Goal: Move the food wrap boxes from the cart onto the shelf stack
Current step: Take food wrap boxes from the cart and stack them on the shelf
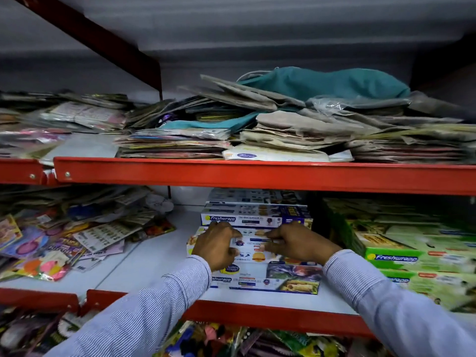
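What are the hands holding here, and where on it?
Both hands, left and right, grip one white food wrap box along its front face, atop the stack.

We see a teal cloth bag [322, 82] atop flattened paper bags [296, 124] on the upper shelf, and colourful packets [51, 251] scattered lower left, green boxes [412, 253] at right.

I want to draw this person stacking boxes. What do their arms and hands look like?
Both arms wear long shirt sleeves, pale blue-white with thin dark stripes, ending in buttonless-looking cuffs at the wrists. The left hand and right hand are bare: no gloves, and no rings or watch that I can see.
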`<state>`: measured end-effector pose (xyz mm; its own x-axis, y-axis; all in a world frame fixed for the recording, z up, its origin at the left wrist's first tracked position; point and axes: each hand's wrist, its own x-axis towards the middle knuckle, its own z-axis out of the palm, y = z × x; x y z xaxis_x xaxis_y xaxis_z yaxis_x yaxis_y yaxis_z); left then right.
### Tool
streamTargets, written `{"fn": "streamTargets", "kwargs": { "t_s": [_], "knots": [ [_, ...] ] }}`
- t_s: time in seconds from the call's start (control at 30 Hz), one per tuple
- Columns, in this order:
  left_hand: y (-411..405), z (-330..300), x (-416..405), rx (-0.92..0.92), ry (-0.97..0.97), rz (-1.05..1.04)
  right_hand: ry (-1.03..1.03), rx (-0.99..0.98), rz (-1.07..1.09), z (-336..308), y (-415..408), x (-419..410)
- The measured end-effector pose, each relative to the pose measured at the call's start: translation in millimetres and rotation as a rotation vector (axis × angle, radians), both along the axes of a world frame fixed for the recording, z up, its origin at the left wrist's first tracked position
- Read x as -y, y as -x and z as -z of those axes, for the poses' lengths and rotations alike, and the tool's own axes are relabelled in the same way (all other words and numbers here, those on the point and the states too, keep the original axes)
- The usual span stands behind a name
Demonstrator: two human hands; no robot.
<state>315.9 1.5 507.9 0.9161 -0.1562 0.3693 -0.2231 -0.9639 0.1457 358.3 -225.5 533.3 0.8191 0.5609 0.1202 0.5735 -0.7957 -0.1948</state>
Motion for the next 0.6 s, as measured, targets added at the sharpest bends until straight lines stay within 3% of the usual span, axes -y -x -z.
{"fn": "streamTargets", "kwargs": {
  "t_s": [0.07,0.27,0.6],
  "knots": [
    [-4,10,2,0.032,-0.009,0.004,0.024,0.079,0.019,14,5,4],
    [-4,27,0,0.136,0.052,0.050,-0.213,0.239,0.079,48,11,-2],
    [-2,34,-1,0.144,0.106,0.080,-0.232,0.330,0.087,57,11,-1]
  ]
}}
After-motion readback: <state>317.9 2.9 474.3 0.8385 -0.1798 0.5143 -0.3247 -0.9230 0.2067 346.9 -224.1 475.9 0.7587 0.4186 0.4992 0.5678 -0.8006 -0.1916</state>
